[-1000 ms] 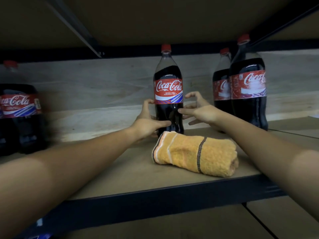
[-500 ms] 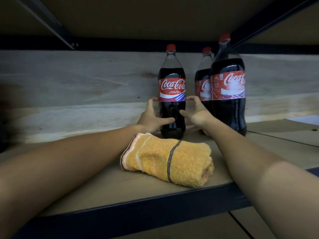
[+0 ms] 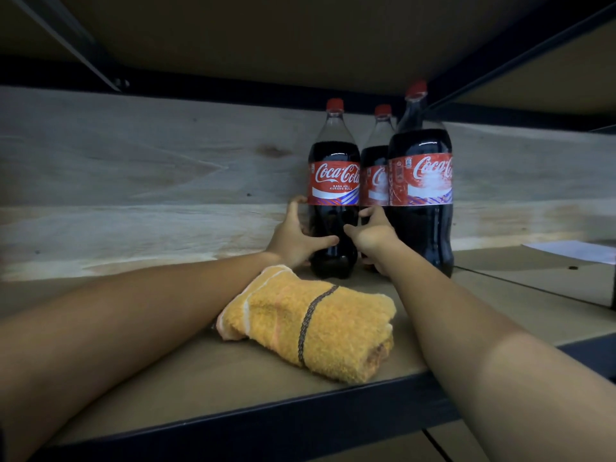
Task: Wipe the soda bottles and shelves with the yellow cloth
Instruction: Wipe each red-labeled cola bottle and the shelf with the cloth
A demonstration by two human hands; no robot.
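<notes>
Nearest, a dark metal front rail (image 3: pixel 266 425) edges the brown shelf (image 3: pixel 186 371). On it lies the folded yellow cloth (image 3: pixel 333 331), untouched, between the two forearms. Beyond, the left hand (image 3: pixel 293 238) and right hand (image 3: pixel 373 236) curl around the lower body of the left bottle (image 3: pixel 333 191), one on each side. Just right stand the rear bottle (image 3: pixel 378 181) and the large bottle (image 3: pixel 421 195), all upright, red-capped, before a pale wooden back panel (image 3: pixel 150 181).
</notes>
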